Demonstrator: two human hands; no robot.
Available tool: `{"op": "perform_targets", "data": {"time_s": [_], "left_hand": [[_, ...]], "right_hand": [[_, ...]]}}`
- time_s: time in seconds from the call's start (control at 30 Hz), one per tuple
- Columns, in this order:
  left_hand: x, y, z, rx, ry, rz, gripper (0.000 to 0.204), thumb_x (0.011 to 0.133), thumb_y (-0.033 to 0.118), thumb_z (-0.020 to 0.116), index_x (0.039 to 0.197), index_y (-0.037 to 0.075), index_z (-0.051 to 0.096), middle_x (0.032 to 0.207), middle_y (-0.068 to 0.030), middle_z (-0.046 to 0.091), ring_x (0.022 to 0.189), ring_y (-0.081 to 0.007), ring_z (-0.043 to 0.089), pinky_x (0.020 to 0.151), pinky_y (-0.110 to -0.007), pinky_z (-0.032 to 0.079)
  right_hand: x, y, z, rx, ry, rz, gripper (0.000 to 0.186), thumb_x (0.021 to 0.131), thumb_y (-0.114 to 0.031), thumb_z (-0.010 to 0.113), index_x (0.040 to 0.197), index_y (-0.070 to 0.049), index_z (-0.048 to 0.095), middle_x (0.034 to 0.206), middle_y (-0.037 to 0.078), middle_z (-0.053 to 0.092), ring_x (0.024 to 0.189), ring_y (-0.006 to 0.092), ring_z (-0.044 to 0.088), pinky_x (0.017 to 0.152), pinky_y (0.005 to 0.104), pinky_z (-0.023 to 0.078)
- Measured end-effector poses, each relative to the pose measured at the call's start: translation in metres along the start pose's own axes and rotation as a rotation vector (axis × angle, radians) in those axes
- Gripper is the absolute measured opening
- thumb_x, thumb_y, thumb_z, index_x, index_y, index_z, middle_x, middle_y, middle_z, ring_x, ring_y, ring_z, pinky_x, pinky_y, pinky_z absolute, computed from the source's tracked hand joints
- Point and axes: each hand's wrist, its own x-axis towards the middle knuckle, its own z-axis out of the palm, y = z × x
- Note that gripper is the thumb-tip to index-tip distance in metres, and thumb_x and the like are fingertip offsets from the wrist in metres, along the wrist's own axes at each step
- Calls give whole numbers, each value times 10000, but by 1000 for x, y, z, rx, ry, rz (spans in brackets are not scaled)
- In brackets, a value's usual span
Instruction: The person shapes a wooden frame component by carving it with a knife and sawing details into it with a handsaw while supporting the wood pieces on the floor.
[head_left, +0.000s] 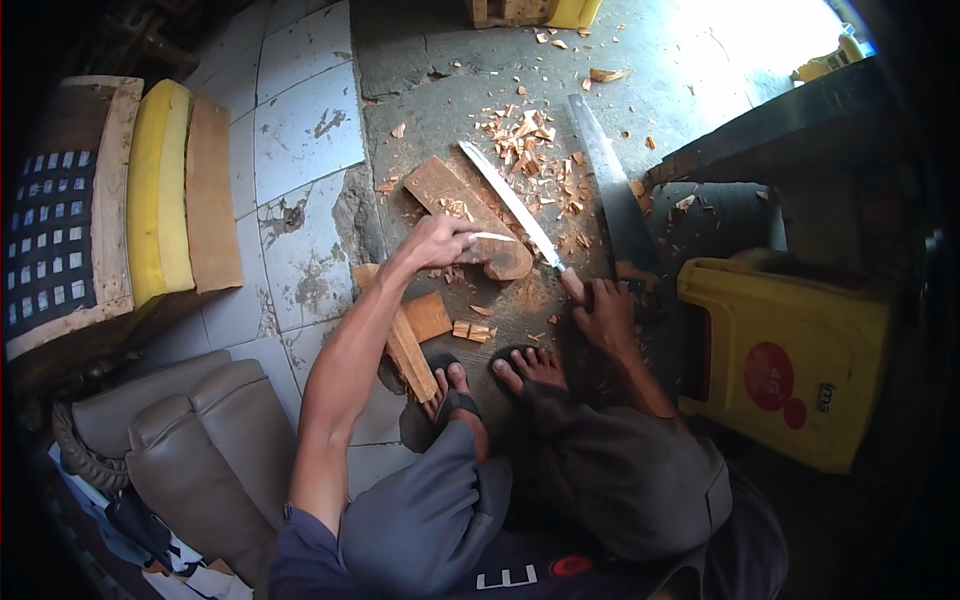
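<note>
My right hand [607, 312] is closed round the wooden handle [572, 285] of a machete, low over the floor. Its long pale blade [510, 200] points away to the upper left, alongside a brown wood block [432, 182]. The block lies on the floor and has a rounded near end. Above the block's left side is my left hand [438, 243], its fingers pinched on a thin white stick [494, 237] that points right; its exact kind is not clear. Loose wood chips [455, 208] lie on the block by that hand.
A handsaw [608, 180] lies right of the machete, near scattered wood chips [525, 140]. A yellow plastic stool [780, 370] is at the right. Wood offcuts [428, 317] lie by my feet. Cushioned furniture parts [160, 190] and a grey-brown cushion [215, 425] occupy the left.
</note>
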Motion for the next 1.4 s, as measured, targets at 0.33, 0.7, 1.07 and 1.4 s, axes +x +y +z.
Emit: {"op": "perform_targets", "data": {"time_s": [0.33,0.7,1.07,1.4], "left_hand": [[-2,-28,32,-539,773,-38,266,980,193,680,1195,38,698,1060,-75,730,952,-155,674,830,-293,561],[-9,-48,3,-1620,410,-41,166,974,201,729,1051,124,603,1000,-47,687,994,-213,687,919,-414,590],[23,-78,16,-1558,580,-203,166,973,79,693,1035,123,545,923,-31,627,827,-195,650,878,-448,596],[23,-77,22,-1594,613,-213,158,977,62,688,998,125,544,914,-46,654,849,-217,669,921,-468,583]], "right_hand": [[24,-84,-41,945,110,97,367,931,-273,750,1194,-27,683,823,-2,629,607,75,593,524,250,490],[72,-138,12,966,-163,36,463,938,-302,756,1265,13,667,821,41,669,661,121,640,566,279,509],[67,-77,14,635,126,-5,417,1002,-305,657,1291,-5,660,1157,146,711,1052,223,684,910,348,533],[60,-84,19,542,81,-136,517,874,-217,822,1322,-37,638,1179,113,666,1078,226,691,921,356,576]]}}
